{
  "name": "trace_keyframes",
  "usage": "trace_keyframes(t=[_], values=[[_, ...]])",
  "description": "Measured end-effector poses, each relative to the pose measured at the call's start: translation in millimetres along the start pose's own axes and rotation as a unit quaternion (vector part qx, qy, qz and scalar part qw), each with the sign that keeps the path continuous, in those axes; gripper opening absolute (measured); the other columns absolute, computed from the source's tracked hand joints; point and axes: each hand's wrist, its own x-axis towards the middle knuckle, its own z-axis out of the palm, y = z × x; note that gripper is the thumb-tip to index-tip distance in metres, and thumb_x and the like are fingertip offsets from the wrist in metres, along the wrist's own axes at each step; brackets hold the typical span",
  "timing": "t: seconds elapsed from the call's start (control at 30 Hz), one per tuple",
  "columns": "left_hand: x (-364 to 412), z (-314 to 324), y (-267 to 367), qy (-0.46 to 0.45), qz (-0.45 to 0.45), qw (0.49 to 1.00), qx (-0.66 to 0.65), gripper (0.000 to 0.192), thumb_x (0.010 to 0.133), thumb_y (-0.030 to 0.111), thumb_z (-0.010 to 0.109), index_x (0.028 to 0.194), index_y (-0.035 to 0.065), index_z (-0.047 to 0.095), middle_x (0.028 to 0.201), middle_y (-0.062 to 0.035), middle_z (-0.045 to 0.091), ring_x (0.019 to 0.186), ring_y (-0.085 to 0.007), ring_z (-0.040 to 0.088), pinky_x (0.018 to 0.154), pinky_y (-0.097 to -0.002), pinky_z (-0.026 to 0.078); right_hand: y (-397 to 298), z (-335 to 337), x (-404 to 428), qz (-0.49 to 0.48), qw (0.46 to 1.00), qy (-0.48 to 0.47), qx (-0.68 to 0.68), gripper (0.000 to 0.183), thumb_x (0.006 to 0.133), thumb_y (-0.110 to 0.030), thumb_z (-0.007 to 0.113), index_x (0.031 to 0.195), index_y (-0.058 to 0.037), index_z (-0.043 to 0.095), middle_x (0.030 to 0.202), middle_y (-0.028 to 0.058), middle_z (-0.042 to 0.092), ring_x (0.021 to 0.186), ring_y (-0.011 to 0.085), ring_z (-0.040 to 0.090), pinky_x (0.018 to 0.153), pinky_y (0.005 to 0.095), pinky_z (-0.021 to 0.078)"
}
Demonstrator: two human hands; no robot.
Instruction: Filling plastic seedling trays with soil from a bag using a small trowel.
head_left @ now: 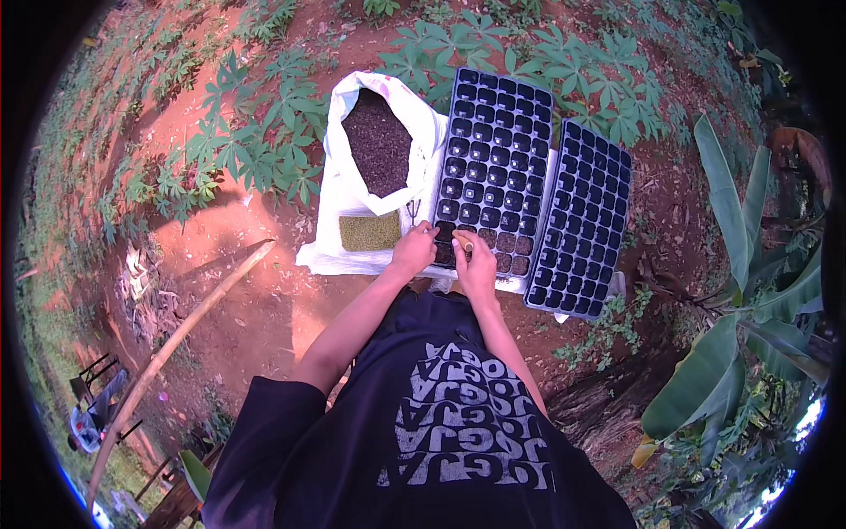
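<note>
A black plastic seedling tray (497,149) lies before me, its nearest rows of cells holding dark soil and the farther cells unfilled. My right hand (477,263) is over those near rows, gripping a small tool by its wooden handle (466,244); the tool's other end is hidden. At the tray's near left corner, my left hand (414,251) has its fingers bent against the edge cells. Whether it pinches anything is unclear. Just beyond it is a small hand fork (413,210). A shallow container of greenish-yellow grains (369,233) sits to the left.
An open white sack (338,159) of dark soil (378,142) stands beyond the grains. A second seedling tray (583,218) overlaps the right side. Cassava plants (291,125) grow behind, a banana plant (720,370) at right. A bamboo pole (178,337) slants at left; a person (86,426) is farther off.
</note>
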Motion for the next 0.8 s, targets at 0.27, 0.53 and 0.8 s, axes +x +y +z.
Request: trace_keyframes(t=[0.27, 0.53, 0.8], values=[[3, 3, -6, 0.037, 0.014, 0.998, -0.041, 0.039, 0.082, 0.009, 0.057, 0.119, 0.0050, 0.068, 0.112, -0.0143, 0.066, 0.098, -0.0327, 0.067, 0.089, -0.0429, 0.054, 1, 1, -1, -0.002, 1.000, -0.005, 0.006, 0.021, 0.093, -0.015, 0.065, 0.110, -0.0022, 0.067, 0.101, 0.0165, 0.070, 0.086, 0.0279, 0.070, 0.068, 0.0352, 0.0565], [1, -3, -5, 0.039, 0.002, 0.998, -0.046, 0.043, 0.081, 0.007, 0.057, 0.123, 0.0042, 0.065, 0.116, -0.0150, 0.066, 0.099, -0.0339, 0.066, 0.089, -0.0438, 0.054, 1, -4, -4, -0.007, 1.000, 0.003, 0.006, 0.020, 0.093, -0.014, 0.065, 0.108, -0.0022, 0.067, 0.100, 0.0165, 0.070, 0.086, 0.0303, 0.070, 0.071, 0.0364, 0.0552], [-3, -3, -3, 0.033, 0.005, 0.999, -0.039, 0.047, 0.080, 0.007, 0.059, 0.127, 0.0048, 0.062, 0.118, -0.0140, 0.065, 0.101, -0.0332, 0.066, 0.091, -0.0435, 0.053, -2, -2, -6, 0.029, 0.999, -0.021, 0.016, 0.020, 0.093, -0.014, 0.065, 0.109, -0.0024, 0.066, 0.100, 0.0173, 0.069, 0.087, 0.0316, 0.069, 0.075, 0.0382, 0.0544]])
